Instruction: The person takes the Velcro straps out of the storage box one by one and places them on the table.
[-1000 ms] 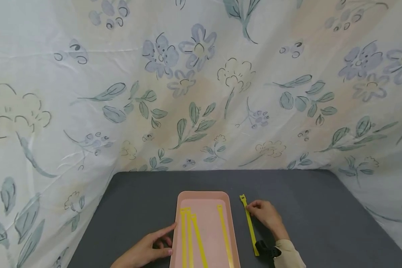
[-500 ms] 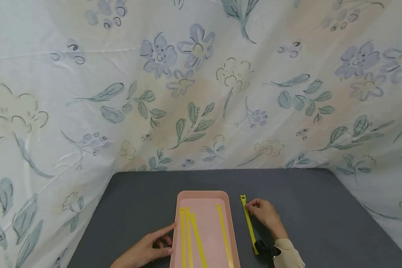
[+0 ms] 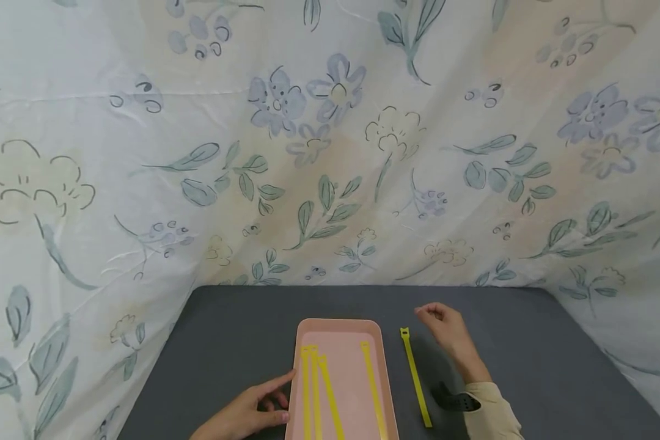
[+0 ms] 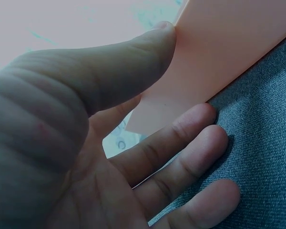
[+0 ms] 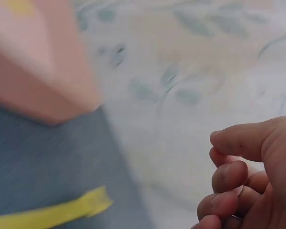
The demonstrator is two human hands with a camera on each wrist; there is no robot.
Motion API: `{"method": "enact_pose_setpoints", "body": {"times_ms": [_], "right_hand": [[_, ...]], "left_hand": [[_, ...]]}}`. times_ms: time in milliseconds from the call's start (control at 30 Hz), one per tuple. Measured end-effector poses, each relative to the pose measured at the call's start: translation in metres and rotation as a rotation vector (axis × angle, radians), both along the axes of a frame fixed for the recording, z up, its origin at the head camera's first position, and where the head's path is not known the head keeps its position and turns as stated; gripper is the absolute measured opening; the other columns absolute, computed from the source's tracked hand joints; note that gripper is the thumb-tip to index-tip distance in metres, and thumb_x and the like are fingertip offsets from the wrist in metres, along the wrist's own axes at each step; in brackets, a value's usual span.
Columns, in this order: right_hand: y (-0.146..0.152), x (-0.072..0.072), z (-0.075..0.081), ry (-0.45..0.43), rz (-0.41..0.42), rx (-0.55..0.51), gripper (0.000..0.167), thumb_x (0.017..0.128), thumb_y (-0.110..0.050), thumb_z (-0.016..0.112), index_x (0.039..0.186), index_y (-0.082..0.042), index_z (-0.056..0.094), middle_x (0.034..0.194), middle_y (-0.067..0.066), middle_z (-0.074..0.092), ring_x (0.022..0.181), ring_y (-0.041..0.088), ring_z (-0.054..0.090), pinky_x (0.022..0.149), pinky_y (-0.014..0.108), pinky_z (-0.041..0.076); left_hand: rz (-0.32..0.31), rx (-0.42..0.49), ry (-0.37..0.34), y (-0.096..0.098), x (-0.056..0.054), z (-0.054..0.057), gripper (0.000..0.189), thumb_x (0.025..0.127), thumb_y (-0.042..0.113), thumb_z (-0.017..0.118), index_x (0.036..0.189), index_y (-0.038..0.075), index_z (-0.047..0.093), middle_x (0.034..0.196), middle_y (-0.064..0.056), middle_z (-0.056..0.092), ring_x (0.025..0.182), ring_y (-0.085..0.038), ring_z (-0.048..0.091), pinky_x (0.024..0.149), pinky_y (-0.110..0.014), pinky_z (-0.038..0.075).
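Observation:
A pink tray (image 3: 348,379) lies lengthwise on the dark table, and my left hand (image 3: 250,408) touches its left side with index finger and thumb. The left wrist view shows the thumb against the tray wall (image 4: 219,52), the other fingers relaxed beside the cloth. Three yellow cable ties with slotted heads lie at the tray's left, and another yellow cable tie (image 3: 374,391) lies at its right. Outside the tray, a yellow cable tie (image 3: 416,379) lies on the table. My right hand (image 3: 452,336), its fingers loosely curled around nothing, is above and right of that tie's head.
The dark grey tabletop (image 3: 242,330) extends on both sides of the tray. Behind it hangs a white floral cloth (image 3: 330,153). A black band (image 3: 453,400) is on the right wrist, below a beige sleeve (image 3: 492,412).
My right hand has let go of the cable tie right of the tray and moved up and to the right, away from it. My left hand stays at the tray. The head view has shifted slightly.

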State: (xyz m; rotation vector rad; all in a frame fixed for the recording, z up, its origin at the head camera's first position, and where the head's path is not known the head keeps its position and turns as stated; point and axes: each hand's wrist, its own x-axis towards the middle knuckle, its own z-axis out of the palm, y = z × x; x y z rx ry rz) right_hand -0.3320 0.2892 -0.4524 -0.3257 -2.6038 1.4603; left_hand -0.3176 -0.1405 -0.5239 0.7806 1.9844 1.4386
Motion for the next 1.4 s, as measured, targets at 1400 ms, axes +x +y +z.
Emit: {"method": "enact_pose_setpoints", "body": {"times_ms": [1400], "right_hand": [[-0.138,-0.039,0.006,-0.050,0.656,0.177,0.034,0.100,-0.024,0.066,0.129,-0.006,0.063,0.098,0.004,0.065,0.084,0.020,0.060,0.071,0.031,0.049]], "left_hand": [[0.027,-0.016,-0.022,0.001,-0.002,0.006,0.072,0.098,0.022,0.068,0.159,0.010,0.032,0.108,-0.007,0.065,0.080,-0.008,0.060,0.073,-0.023,0.047]]}}
